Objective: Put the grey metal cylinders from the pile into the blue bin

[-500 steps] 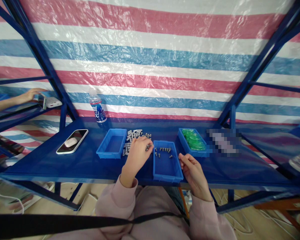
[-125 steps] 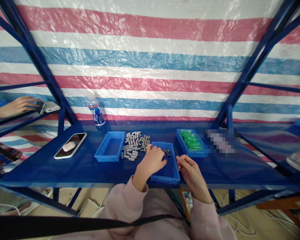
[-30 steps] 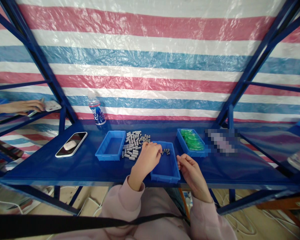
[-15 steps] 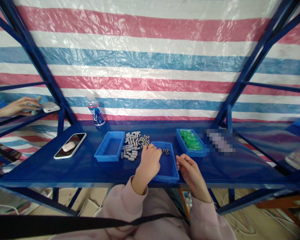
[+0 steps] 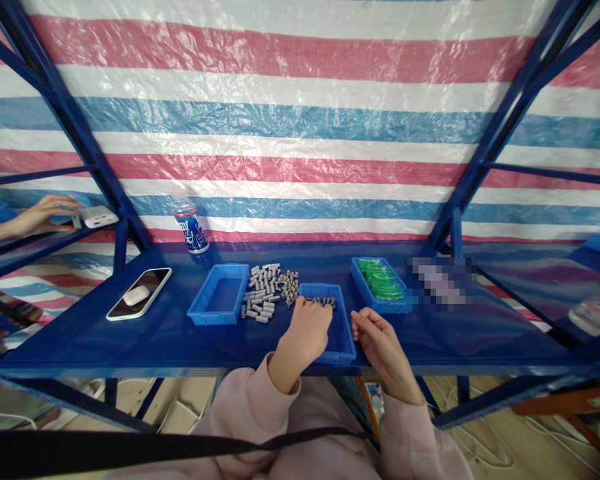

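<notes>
My left hand (image 5: 305, 331) is over the left side of a blue tray (image 5: 347, 353), its fingers curled down and mostly hidden from me. Just beyond its knuckles, small dark metal pieces (image 5: 326, 302) that look like screws lie at the tray's far end. My right hand (image 5: 379, 333) is at the tray's right wall, thumb and fingertips pressed together. Whatever either hand may hold is too small or hidden to make out. Left of the tray, grey metal cylinders (image 5: 261, 301) lie in a loose pile, with smaller shiny metal pieces (image 5: 289, 287) beside them.
A second blue tray (image 5: 195, 313) stands left of the pile. Back right, another blue tray (image 5: 397, 307) holds green plastic packets (image 5: 379, 280). A phone (image 5: 153, 293) with a white case on it and a bottle (image 5: 192, 230) are at the left. A co-worker's hand (image 5: 50, 213) is at far left.
My left hand has drawn slightly toward me and right, with its fingers more curled. More of the small metal pieces in the tray now show. My right hand has stayed almost still.
</notes>
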`<state>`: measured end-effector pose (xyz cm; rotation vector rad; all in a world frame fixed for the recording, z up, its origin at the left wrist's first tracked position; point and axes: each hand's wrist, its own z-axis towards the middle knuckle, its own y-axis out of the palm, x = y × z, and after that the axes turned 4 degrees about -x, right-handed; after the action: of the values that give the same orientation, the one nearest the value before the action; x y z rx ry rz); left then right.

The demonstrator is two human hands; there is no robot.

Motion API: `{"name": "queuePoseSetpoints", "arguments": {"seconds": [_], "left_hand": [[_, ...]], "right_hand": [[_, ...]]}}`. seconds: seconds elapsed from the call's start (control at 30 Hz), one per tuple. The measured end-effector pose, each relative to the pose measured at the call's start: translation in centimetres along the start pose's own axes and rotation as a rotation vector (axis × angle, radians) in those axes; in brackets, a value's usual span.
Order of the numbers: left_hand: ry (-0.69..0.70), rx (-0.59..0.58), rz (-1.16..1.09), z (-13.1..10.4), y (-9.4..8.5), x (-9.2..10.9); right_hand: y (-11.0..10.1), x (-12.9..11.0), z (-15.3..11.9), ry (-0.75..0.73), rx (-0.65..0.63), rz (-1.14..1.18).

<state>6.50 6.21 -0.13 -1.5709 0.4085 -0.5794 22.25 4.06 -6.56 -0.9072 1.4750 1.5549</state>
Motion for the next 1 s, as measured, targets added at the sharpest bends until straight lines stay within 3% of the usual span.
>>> {"name": "queuePoseSetpoints", "arguments": {"seconds": [0.4,0.6,0.87,1.0], "left_hand": [[0.055,-0.005,-0.068,0.4,0.3,-0.6],[-0.053,0.101,0.005,-0.5,-0.6,-0.5],[-0.056,-0.029,0.014,-0.3,-1.0,0.1],[0.013,-0.007,-0.012,0.2,-0.5,-0.3]], "right_hand": [[0.2,-0.2,0.1,0.008,-0.003,0.001],[0.0,-0.1,0.0,0.022,0.005,0.004],[0.0,-0.1,0.1,0.017,-0.008,-0.006],[0.1,-0.1,0.1,0.022,0.01,-0.009]]}}
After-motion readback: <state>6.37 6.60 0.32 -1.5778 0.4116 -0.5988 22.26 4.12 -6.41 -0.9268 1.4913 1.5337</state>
